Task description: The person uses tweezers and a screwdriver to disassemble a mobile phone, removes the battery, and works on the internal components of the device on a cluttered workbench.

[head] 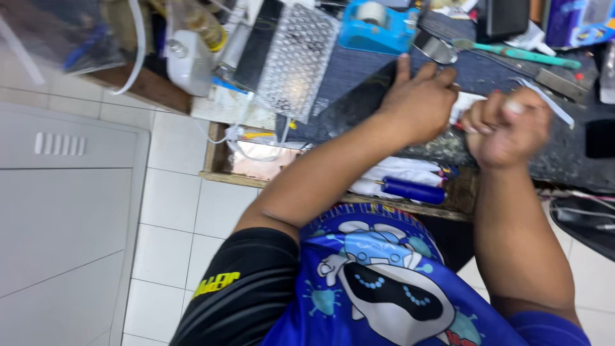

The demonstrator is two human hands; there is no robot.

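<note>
On the dark surface [512, 70], left hand [416, 102] presses spread flat on a black panel [359, 102], right hand [506, 128] fisted around a thin blade [544, 99]; best worked slowly, panel pinned.

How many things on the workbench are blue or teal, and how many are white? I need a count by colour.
Blue: 2 (tape dispenser, screwdriver handle)
Teal: 1 (tool handle)
White: 2 (plastic bottle, cloth)
Total: 5
The left hand presses on a dark flat panel; the right hand is blurred, its grip closed on a thin pale strip.
</note>
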